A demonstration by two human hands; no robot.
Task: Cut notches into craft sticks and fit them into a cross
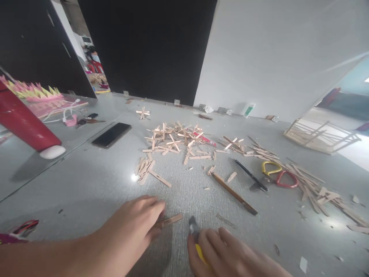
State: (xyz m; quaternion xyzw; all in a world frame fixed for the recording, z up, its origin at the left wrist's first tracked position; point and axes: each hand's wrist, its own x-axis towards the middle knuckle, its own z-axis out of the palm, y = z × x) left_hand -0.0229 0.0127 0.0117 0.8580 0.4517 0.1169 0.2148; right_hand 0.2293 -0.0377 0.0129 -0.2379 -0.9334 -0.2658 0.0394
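Observation:
My left hand (pixel 144 215), low in the middle of the head view, pinches a short wooden craft stick (pixel 173 219) with a small slot near its end. To the right, my right hand (pixel 225 250) is wrapped around a yellow utility knife (pixel 201 254). The knife's grey tip points up and away from me, a little right of the craft stick and apart from it. Beyond my left hand lies a small stack of cut craft sticks (pixel 144 171). A brown wooden-handled tool (pixel 233 192) rests on the table beyond my right hand.
A heap of stick pieces (pixel 178 138) spreads farther out. On the right lie red-and-yellow-handled scissors (pixel 271 175), a black pen (pixel 250 175) and loose sticks (pixel 314 188); a stick frame (pixel 323 136) stands behind. On the left are a phone (pixel 112 135) and a red bottle (pixel 25 115).

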